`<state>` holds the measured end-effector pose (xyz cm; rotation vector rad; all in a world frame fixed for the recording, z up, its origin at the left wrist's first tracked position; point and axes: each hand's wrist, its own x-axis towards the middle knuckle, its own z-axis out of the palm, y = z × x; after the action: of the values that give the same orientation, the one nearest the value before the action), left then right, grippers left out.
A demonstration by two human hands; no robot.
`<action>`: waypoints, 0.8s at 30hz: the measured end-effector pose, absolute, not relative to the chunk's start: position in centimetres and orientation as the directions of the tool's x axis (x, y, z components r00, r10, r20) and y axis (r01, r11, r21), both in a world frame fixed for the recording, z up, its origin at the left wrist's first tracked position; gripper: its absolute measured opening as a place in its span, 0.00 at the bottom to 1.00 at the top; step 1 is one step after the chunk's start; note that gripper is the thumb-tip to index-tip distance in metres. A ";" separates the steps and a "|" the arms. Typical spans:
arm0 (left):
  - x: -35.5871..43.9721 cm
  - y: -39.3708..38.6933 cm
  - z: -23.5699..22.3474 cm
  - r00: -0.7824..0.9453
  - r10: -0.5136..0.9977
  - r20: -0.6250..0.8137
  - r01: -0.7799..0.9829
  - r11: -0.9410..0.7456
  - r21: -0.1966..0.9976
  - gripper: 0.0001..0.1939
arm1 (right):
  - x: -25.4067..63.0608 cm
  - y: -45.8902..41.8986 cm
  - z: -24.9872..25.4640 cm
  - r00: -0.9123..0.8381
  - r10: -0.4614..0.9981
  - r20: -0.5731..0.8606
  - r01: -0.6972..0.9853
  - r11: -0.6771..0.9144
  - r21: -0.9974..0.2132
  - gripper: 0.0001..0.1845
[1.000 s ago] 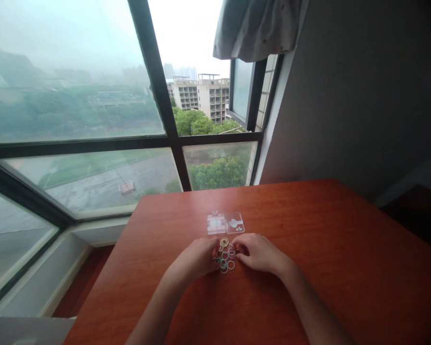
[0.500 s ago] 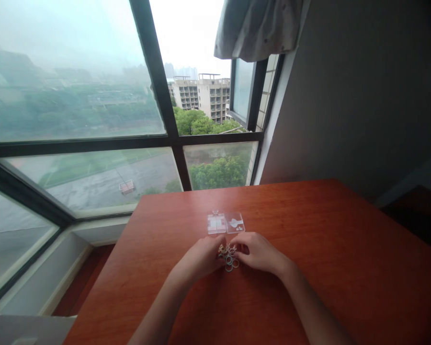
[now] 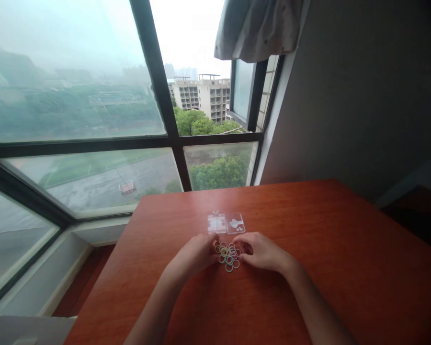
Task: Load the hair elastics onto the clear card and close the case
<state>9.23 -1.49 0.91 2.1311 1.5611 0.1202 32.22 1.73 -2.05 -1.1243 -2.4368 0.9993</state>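
A small pile of pale rings (image 3: 229, 258), in white, yellow, pink and bluish tones, lies on the wooden table between my hands. They look like small elastic hair ties, though the material is hard to make out. My left hand (image 3: 200, 253) curves around the pile's left side, thumb and fingers apart at the outer rings. On the right side my right hand (image 3: 260, 251) cups the edge, its fingers bent with a gap to the thumb. Just beyond the pile lies a clear plastic box (image 3: 216, 224), opened flat, with its lid half (image 3: 235, 223) beside it.
The reddish-brown table (image 3: 309, 225) stretches out to both sides. Behind it stands a dark-framed window (image 3: 174, 140) with one pane swung outward. A short curtain (image 3: 258, 28) hangs at the top, and a grey wall (image 3: 345, 96) rises on the right.
Both hands have drawn slightly apart, the left one moving further to the left. The rings between them are spread wider and more of them show. The clear box has stayed put.
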 end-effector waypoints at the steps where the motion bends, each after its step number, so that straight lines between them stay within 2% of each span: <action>1: 9.3 -1.5 0.8 0.346 0.915 -0.207 0.871 -0.231 0.434 0.10 | 32.2 1.8 -2.2 -0.657 0.754 -0.020 0.558 0.468 -0.685 0.17; 7: 10.1 -1.6 0.4 0.376 0.908 -0.186 0.858 -0.265 0.439 0.05 | 31.4 1.6 -2.3 -0.643 0.763 0.067 0.553 0.523 -0.649 0.09; 10: 10.3 -1.7 0.4 0.384 0.904 -0.186 0.849 -0.267 0.457 0.05 | 31.0 1.3 -2.3 -0.647 0.757 0.090 0.543 0.541 -0.642 0.09; 13: 10.0 -1.6 0.8 0.371 0.914 -0.167 0.841 -0.254 0.478 0.10 | 31.0 1.6 -2.6 -0.619 0.777 0.116 0.552 0.534 -0.640 0.09; 19: 8.6 -0.6 0.9 0.196 0.980 -0.024 0.894 -0.169 0.416 0.15 | 31.9 3.1 -3.6 -0.304 0.937 0.173 0.729 0.346 -0.591 0.12; 24: 8.6 0.0 -0.1 0.116 0.993 -0.009 0.950 -0.108 0.294 0.13 | 31.9 3.5 -4.2 -0.200 0.971 0.128 0.841 0.237 -0.487 0.17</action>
<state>8.65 -0.01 -0.14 2.1647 1.9294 0.2797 31.93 3.48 -4.21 -1.6625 -2.1116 0.4375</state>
